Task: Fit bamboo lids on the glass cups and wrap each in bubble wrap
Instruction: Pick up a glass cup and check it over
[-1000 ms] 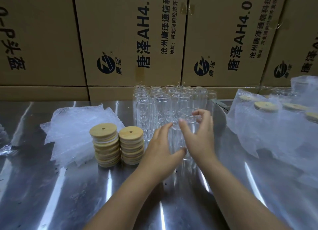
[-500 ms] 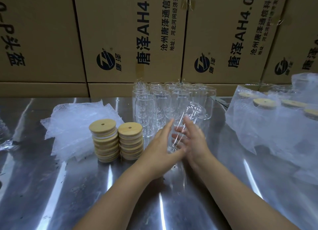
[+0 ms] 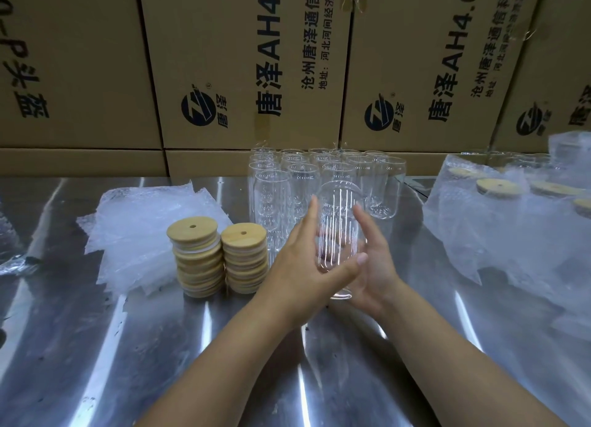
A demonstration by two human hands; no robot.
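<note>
Glass cup (image 3: 339,215) sits roughly upright between both hands over the steel desk (image 3: 96,346), just in front of the cluster of empty cups (image 3: 271,196). The left hand (image 3: 303,266) has its grip on it, thumb across the near face; the right hand (image 3: 375,266) cradles its right side, fingers behind the glass. Two stacks of bamboo lids (image 3: 198,254) stand just left of the hands, with bubble wrap sheets (image 3: 137,234) further left and wrapped cups (image 3: 511,222) at far right.

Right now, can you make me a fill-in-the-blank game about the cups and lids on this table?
The glass cup between the left hand and the right hand has no ____ on it.
The bamboo lids stand in ____ stacks.
The flat bubble wrap sheets lie to the ____ of those stacks.
The wrapped cups lie far to the ____.
Missing words: lid, two, left, right.
</note>
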